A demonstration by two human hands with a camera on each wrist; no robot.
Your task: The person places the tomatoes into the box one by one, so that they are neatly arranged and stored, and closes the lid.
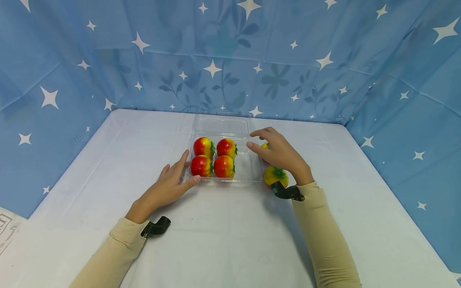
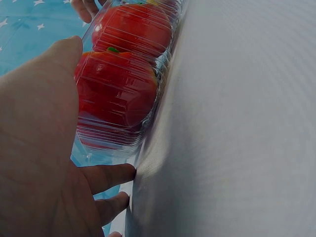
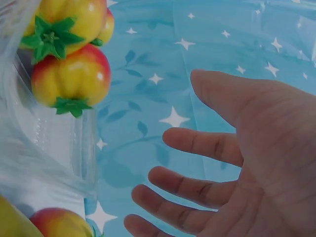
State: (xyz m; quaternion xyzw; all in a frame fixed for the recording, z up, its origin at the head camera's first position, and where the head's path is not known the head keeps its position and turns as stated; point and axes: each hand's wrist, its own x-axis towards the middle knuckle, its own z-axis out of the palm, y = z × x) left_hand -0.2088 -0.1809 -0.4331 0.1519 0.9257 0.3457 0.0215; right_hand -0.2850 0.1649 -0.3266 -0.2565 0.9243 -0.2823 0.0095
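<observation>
Several red-and-yellow toy fruits with green leafy caps, persimmon-like, sit in two rows in the left part of a clear plastic box. The left hand rests against the box's left end, thumb at its near corner, fingers spread. In the left wrist view, red fruits show through the ribbed wall. Above the box's right end hovers the right hand, holding nothing, fingers loosely bent. Beneath its wrist lies one fruit outside the box; another is partly hidden behind the hand.
The box's clear lid lies folded back on the far side. A white cloth covers the table. Blue star-patterned curtains hang around the back and sides. Black straps circle both wrists. A printed sheet shows at the left edge.
</observation>
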